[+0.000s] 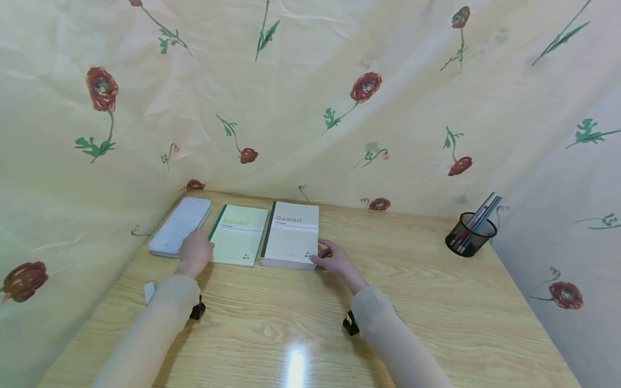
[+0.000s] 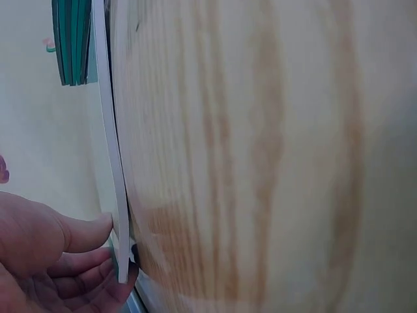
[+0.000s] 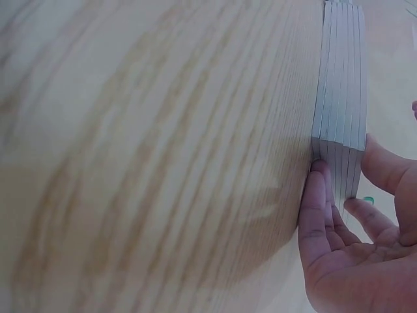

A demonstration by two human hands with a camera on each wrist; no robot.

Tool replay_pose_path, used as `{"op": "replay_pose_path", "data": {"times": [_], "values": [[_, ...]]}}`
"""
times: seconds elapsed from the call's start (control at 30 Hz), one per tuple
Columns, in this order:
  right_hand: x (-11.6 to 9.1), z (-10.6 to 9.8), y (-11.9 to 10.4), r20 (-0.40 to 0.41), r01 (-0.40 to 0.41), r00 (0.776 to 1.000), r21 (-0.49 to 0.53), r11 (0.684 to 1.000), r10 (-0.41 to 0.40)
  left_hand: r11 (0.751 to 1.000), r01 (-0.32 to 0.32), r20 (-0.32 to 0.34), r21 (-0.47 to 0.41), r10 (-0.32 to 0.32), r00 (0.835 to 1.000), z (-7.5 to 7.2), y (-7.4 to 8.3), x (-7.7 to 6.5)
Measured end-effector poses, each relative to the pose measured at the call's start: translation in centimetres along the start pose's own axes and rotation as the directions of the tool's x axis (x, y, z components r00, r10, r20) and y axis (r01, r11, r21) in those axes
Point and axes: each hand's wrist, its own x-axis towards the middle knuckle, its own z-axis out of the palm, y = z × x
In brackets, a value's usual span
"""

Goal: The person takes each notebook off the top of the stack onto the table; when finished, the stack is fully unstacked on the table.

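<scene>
A green notebook (image 1: 237, 237) lies on the table at the left of a stack of grey-white notebooks (image 1: 291, 234). My left hand (image 1: 195, 252) pinches the green notebook at its left edge. In the left wrist view the thumb is on its cover, fingers beneath, and the thin notebook (image 2: 112, 130) bends slightly at that corner. At the stack's right edge, my right hand (image 1: 336, 261) grips the near corner. The right wrist view shows the thumb on top of the stacked notebooks (image 3: 340, 85) and fingers against the side, low by the tabletop.
A white flat case (image 1: 179, 223) lies left of the green notebook, close to my left hand. A small white piece (image 1: 149, 291) is by my left sleeve. At the right back stands a black mesh pen holder (image 1: 469, 237) with pens. Flowered cloth (image 1: 301, 97) hangs behind the table.
</scene>
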Motion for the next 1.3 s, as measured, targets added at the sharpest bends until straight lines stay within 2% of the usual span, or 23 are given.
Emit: {"op": "replay_pose_path", "data": {"times": [0.53, 0.8, 0.9, 1.0, 1.07, 1.17, 1.3], "values": [[-0.3, -0.1, -0.3, -0.007, -0.001, 1.000, -0.010, 1.000, 0.001, 0.997, 0.000, 0.024, 0.074, -0.002, 1.000, 0.2, -0.3, 0.7], [-0.1, 0.0, -0.1, -0.005, 0.009, 1.000, 0.013, 1.000, -0.009, 0.992, 0.015, 0.037, 0.125, -0.020, 0.999, -0.2, 0.2, 0.3], [-0.1, -0.1, 0.0, -0.012, 0.013, 1.000, 0.021, 1.000, -0.013, 0.993, -0.010, 0.023, 0.118, 0.007, 1.000, -0.5, 1.0, 0.2], [-0.2, -0.2, 0.1, -0.019, 0.008, 1.000, 0.028, 1.000, -0.008, 0.997, -0.071, 0.021, 0.033, 0.071, 0.997, -0.6, 2.2, 0.3], [-0.2, -0.2, 0.1, -0.021, 0.004, 1.000, 0.027, 1.000, -0.004, 0.990, -0.126, 0.038, -0.063, 0.129, 0.991, -0.1, 3.0, 0.4], [-0.2, -0.2, 0.0, -0.025, -0.004, 1.000, 0.025, 1.000, 0.004, 0.957, -0.190, 0.072, -0.217, 0.210, 0.975, 1.3, 4.2, 0.4], [-0.3, -0.1, -0.1, -0.016, 0.007, 1.000, 0.020, 1.000, -0.007, 0.903, -0.220, 0.077, -0.369, 0.265, 0.961, 3.4, 5.3, 0.1]]}}
